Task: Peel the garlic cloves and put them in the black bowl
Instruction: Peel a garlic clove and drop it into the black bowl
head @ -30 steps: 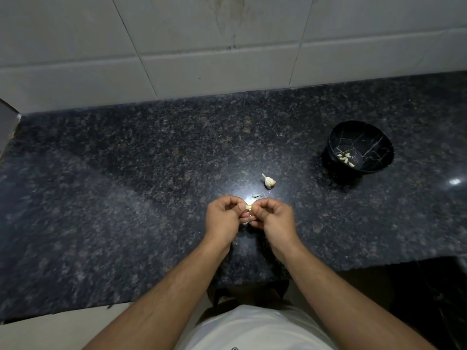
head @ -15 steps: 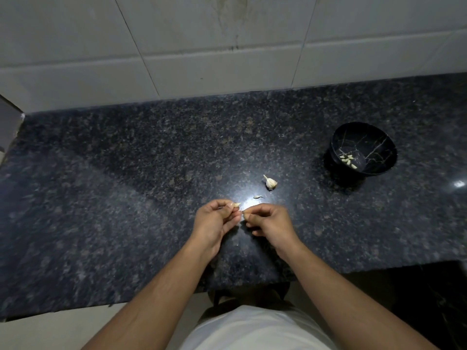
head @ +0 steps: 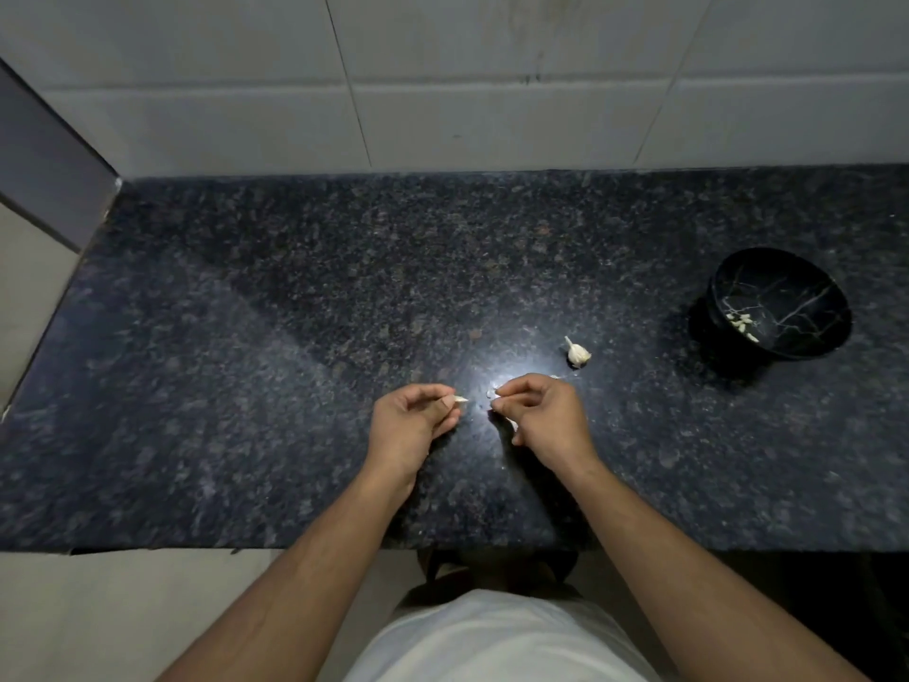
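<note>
A dark speckled granite counter (head: 246,361) meets a white tiled wall (head: 492,115). The left hand (head: 410,425) pinches a small pale garlic clove (head: 460,399) at its fingertips; the right hand (head: 543,420) pinches a pale scrap (head: 492,393) just beside it. The black marbled bowl (head: 782,307), far right, holds peeled cloves (head: 740,321).

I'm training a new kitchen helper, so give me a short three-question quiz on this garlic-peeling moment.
1. True or false: the black bowl already holds peeled cloves.
2. What does the left hand pinch?
A a knife
B a garlic clove
C a spoon
3. Fill in: the partial garlic bulb lies on the ____, between the right hand and the bowl.

Key: 1 true; 2 B; 3 countertop.
</note>
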